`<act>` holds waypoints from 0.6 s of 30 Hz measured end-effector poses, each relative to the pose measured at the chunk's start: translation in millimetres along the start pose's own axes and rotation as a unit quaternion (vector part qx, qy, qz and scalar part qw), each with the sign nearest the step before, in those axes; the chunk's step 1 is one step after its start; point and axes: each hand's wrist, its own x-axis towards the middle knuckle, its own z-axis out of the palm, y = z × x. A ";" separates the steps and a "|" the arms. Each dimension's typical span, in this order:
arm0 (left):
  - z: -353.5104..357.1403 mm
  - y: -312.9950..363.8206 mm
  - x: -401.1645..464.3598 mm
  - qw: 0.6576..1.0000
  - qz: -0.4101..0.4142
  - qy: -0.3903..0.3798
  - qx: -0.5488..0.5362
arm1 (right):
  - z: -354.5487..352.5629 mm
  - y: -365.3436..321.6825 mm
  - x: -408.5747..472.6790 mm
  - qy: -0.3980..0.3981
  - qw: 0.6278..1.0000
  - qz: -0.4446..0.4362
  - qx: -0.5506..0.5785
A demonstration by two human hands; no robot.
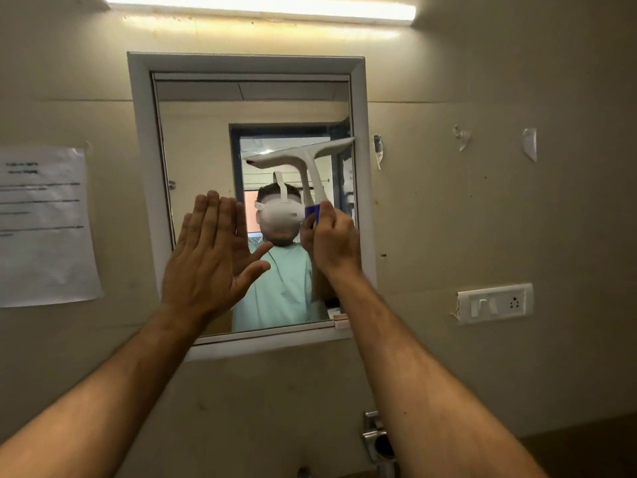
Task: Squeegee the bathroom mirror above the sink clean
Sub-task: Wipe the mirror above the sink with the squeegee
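The mirror (200, 139) hangs on the beige wall in a white frame (143, 132). My right hand (334, 239) is shut on the blue grip of a white squeegee (303, 157). Its blade lies tilted across the right half of the glass, with the right end higher, near the frame's right side. My left hand (210, 253) is open and flat, fingers together, pressed against or just in front of the lower left part of the glass. A person in a pale green top is reflected in the mirror.
A paper notice (44, 225) is taped to the wall left of the mirror. A white switch and socket plate (496, 303) sits at the right. A metal tap fitting (375, 439) shows below. A tube light (262, 6) runs above.
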 end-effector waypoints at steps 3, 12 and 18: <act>-0.8 -5.5 2.4 1.000 -0.007 0.006 -0.008 | 0.9 4.0 -1.0 -0.003 1.000 0.009 -0.008; -6.1 -18.1 -8.3 1.000 0.005 0.008 0.028 | 4.1 1.5 -21.6 0.020 0.999 0.004 0.028; -5.0 -26.1 -7.0 0.999 -0.002 0.026 0.024 | 7.9 -30.6 22.7 0.020 1.000 0.007 0.004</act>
